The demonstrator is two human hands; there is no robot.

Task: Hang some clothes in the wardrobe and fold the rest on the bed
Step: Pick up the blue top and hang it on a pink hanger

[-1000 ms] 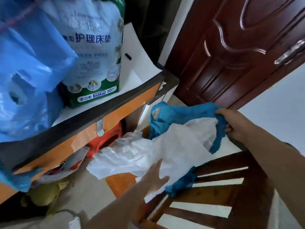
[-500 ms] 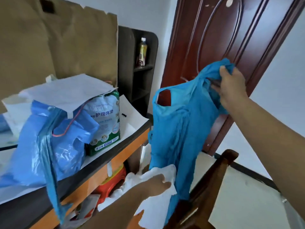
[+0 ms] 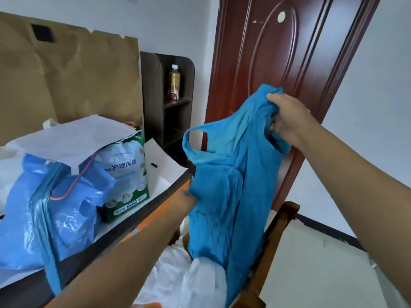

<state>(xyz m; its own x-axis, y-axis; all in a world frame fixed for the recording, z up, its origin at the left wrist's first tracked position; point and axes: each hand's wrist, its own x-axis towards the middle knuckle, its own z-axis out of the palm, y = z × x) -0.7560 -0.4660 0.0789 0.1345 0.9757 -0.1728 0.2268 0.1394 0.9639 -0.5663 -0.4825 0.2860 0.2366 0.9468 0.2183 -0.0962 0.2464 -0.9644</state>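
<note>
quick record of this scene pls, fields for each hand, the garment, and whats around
right hand: grips the top of the blue garment, holding it up
left hand: hidden behind the garment's middle; grip cannot be told
blue garment: sleeveless, hanging, crumpled
white cloth: lies below the garment
table: carries a blue plastic bag and a green and white pack
shelf: holds a bottle
door: dark red, behind the garment
</note>
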